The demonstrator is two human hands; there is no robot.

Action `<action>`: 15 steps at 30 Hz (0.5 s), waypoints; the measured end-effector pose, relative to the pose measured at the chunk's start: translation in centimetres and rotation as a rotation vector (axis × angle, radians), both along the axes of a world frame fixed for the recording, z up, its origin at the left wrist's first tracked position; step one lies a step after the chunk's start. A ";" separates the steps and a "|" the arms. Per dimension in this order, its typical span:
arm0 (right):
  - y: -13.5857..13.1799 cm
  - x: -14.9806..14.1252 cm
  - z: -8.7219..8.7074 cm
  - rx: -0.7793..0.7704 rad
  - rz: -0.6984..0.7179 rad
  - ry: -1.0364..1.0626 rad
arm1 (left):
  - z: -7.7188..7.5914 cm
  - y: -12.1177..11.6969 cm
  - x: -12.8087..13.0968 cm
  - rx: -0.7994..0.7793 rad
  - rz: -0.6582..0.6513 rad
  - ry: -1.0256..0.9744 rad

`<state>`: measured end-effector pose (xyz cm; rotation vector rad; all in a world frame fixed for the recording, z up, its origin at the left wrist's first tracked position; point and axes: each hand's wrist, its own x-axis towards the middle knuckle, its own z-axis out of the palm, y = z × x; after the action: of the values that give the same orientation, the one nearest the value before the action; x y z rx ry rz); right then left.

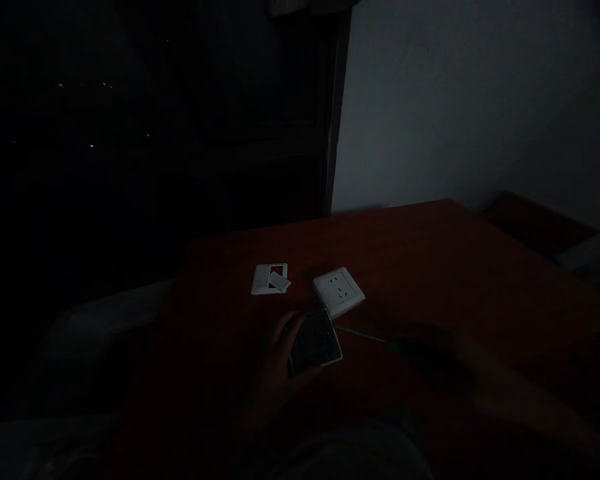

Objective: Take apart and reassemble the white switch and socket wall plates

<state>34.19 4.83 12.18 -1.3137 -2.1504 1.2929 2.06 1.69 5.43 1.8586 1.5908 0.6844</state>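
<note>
In dim light, my left hand (283, 360) grips the left side of a square wall switch (314, 340), its dark back facing up and a pale rim showing. My right hand (443, 350), mostly lost in shadow, is closed around a screwdriver (360, 333) with a thin metal shaft and a greenish handle. The shaft's tip reaches the upper right edge of the dark-backed piece; whether it touches cannot be made out. Just beyond lies a white wall socket (339, 292), face up. To its left rests a white cover frame (261, 280) with a loose white plate (280, 282) lying across its opening.
The reddish-brown table (405, 253) fills the middle and right. Behind it stand a pale wall (470, 100) and a dark door or cabinet (270, 120). Another reddish wooden surface (535, 223) is at the far right. The left side is almost black.
</note>
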 end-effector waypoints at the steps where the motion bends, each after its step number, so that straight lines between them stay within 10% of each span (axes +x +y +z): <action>1: 0.1 -0.1 0.5 0.044 -0.010 0.007 | -0.2 0.0 -0.1 0.003 -0.003 -0.002; 15: 2.4 -4.6 5.0 0.573 -0.385 0.151 | 0.3 0.7 1.0 0.053 0.024 0.093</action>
<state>29.61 7.20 17.20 -1.2446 -1.8417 0.5470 3.08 2.37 5.75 1.9376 1.6712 0.6654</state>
